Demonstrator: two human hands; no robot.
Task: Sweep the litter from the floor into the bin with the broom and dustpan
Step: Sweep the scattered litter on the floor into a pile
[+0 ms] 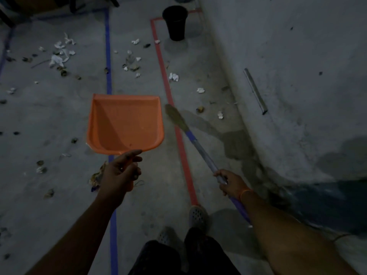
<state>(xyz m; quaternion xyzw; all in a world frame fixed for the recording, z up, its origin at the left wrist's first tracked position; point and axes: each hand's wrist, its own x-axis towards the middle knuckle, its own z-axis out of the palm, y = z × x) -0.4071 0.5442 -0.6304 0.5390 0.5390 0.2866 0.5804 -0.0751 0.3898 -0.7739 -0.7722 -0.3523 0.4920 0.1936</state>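
My left hand (pixel 121 171) grips the handle of an orange dustpan (pixel 125 124), held above the floor with its pan empty. My right hand (pixel 230 182) grips the blue-and-grey handle of a broom (pixel 195 141). The broom's bristle head (pixel 175 117) points forward just right of the dustpan. White paper scraps (pixel 59 56) and dry leaves (pixel 132 65) lie scattered on the concrete floor ahead. More scraps (pixel 173 77) lie near the red tape. A black bin (pixel 175 22) stands upright at the far end.
A blue tape line (pixel 108 76) and a red tape line (pixel 168 92) run along the floor. A grey wall (pixel 297 66) rises on the right, with a metal strip (pixel 255 91) against it. My feet (pixel 197 214) stand below. Dark furniture (pixel 12 10) sits at the far left.
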